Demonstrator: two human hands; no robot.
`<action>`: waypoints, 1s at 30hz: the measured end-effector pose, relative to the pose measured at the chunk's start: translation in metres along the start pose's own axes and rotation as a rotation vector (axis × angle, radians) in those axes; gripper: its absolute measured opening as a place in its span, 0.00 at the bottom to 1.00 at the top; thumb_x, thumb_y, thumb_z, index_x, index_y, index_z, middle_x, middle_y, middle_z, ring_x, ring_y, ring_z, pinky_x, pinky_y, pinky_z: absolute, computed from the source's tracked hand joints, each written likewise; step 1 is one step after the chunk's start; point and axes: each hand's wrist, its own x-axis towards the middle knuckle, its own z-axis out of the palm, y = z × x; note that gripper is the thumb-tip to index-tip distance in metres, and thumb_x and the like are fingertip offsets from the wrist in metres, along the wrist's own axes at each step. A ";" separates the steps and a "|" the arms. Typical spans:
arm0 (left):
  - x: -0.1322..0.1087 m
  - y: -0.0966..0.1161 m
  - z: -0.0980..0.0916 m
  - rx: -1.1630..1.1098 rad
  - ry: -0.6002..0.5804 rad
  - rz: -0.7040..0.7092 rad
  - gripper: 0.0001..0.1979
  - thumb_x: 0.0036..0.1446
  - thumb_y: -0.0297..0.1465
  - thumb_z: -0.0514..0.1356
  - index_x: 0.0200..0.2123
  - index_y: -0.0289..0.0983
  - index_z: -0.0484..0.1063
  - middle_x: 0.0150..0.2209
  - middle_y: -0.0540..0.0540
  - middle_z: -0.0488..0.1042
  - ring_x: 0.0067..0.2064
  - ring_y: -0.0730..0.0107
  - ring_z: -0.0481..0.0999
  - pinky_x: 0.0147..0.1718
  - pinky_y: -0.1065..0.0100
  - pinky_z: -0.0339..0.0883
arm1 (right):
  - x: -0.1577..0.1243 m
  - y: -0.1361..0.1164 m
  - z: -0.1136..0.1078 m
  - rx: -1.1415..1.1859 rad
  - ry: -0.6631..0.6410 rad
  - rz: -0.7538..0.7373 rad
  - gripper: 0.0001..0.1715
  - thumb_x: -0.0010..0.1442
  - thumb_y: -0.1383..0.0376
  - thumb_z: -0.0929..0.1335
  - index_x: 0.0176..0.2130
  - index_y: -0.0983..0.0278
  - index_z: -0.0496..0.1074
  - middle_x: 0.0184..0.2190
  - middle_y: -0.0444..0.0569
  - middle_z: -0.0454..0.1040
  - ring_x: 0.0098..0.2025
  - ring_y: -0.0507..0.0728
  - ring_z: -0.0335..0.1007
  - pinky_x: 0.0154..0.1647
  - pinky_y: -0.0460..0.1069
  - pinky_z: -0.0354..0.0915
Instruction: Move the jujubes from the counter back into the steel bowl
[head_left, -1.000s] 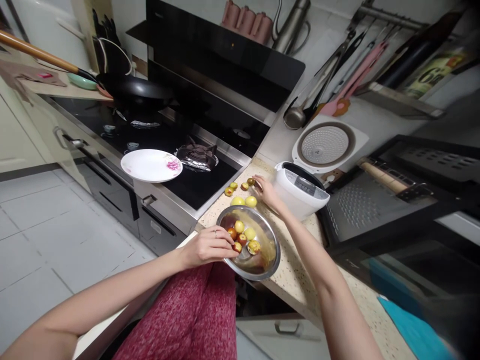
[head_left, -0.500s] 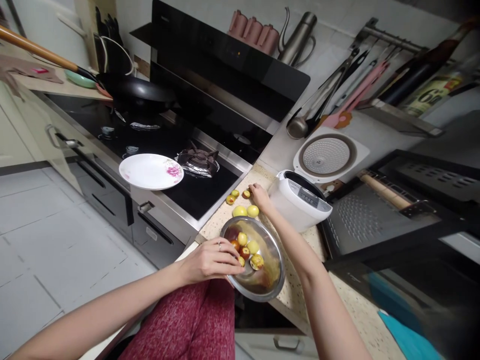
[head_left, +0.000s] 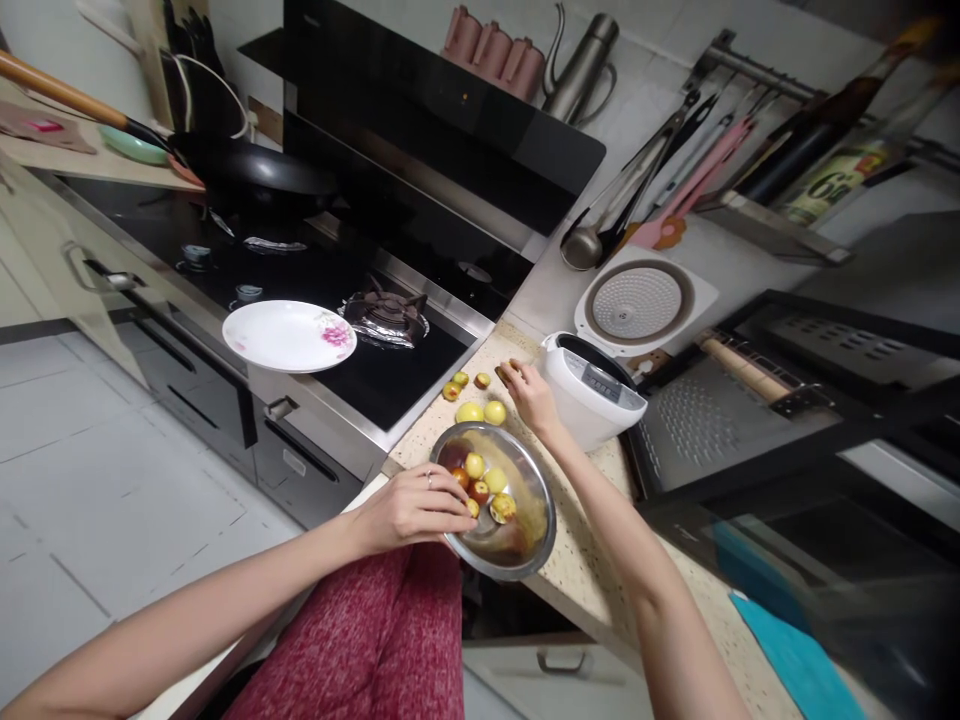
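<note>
My left hand (head_left: 416, 508) is palm down over the near-left rim of a round metal bowl (head_left: 536, 520), fingers inside it and thumb hidden. Its fingertips are against the fruit there. In the bowl lie several small round fruits, jujubes by their look, some yellow-green (head_left: 474, 465), some red-brown (head_left: 478, 491). Beside the rice cooker, my right hand (head_left: 531, 395) pinches a small brownish jujube (head_left: 502, 373) at the counter top. Just left of it sit smaller, partly brown jujubes (head_left: 482, 380); nearer the bowl are two larger yellow-green ones (head_left: 470, 412).
A white rice cooker (head_left: 592, 400) with its lid up stands right of my right hand. A flowered white plate (head_left: 289, 337) lies at the stove's front, near a burner (head_left: 386, 315). A wok (head_left: 255, 170) sits farther left. An oven (head_left: 787, 500) is at right.
My right hand has shifted slightly right, away from a jujube that stays on the counter, and a darker one shows at its fingertips. The left hand keeps its place at the bowl.
</note>
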 end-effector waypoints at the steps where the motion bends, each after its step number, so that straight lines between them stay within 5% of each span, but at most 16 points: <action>1: -0.001 -0.001 0.000 -0.006 0.006 0.003 0.17 0.75 0.37 0.52 0.51 0.36 0.78 0.42 0.40 0.85 0.49 0.64 0.82 0.52 0.61 0.74 | -0.008 -0.003 -0.008 0.023 0.069 -0.026 0.22 0.70 0.73 0.61 0.59 0.63 0.73 0.53 0.61 0.76 0.55 0.64 0.74 0.55 0.59 0.74; 4: -0.002 -0.001 0.001 -0.012 0.006 0.007 0.18 0.75 0.38 0.53 0.52 0.35 0.78 0.43 0.39 0.85 0.50 0.63 0.83 0.52 0.61 0.74 | -0.036 -0.021 -0.035 0.102 0.241 -0.099 0.21 0.70 0.71 0.64 0.59 0.60 0.74 0.52 0.58 0.78 0.51 0.63 0.77 0.52 0.58 0.76; 6: -0.001 -0.001 -0.001 -0.003 -0.009 0.002 0.18 0.74 0.39 0.54 0.52 0.35 0.78 0.43 0.40 0.85 0.50 0.62 0.83 0.52 0.60 0.75 | -0.054 -0.040 -0.057 0.163 0.234 -0.113 0.21 0.70 0.70 0.65 0.59 0.58 0.74 0.51 0.57 0.78 0.50 0.62 0.78 0.51 0.58 0.77; 14: -0.001 -0.001 -0.003 0.017 -0.002 0.030 0.16 0.68 0.40 0.62 0.51 0.35 0.79 0.41 0.42 0.85 0.47 0.63 0.84 0.49 0.60 0.76 | -0.095 -0.092 -0.127 0.539 -0.159 -0.143 0.19 0.68 0.68 0.70 0.58 0.59 0.74 0.52 0.56 0.77 0.53 0.62 0.77 0.54 0.58 0.76; 21: 0.001 0.004 -0.005 0.050 0.020 0.106 0.10 0.69 0.32 0.63 0.51 0.39 0.79 0.40 0.45 0.86 0.43 0.68 0.85 0.46 0.64 0.79 | -0.104 -0.107 -0.137 0.589 -0.442 -0.193 0.19 0.65 0.72 0.70 0.55 0.62 0.74 0.50 0.56 0.78 0.52 0.62 0.78 0.54 0.58 0.76; 30: 0.003 0.007 -0.010 0.034 -0.019 0.118 0.10 0.70 0.28 0.61 0.50 0.38 0.81 0.44 0.44 0.86 0.46 0.68 0.86 0.47 0.65 0.82 | -0.097 -0.119 -0.131 0.471 -0.597 -0.244 0.23 0.59 0.76 0.74 0.53 0.64 0.74 0.50 0.55 0.78 0.51 0.62 0.78 0.53 0.56 0.75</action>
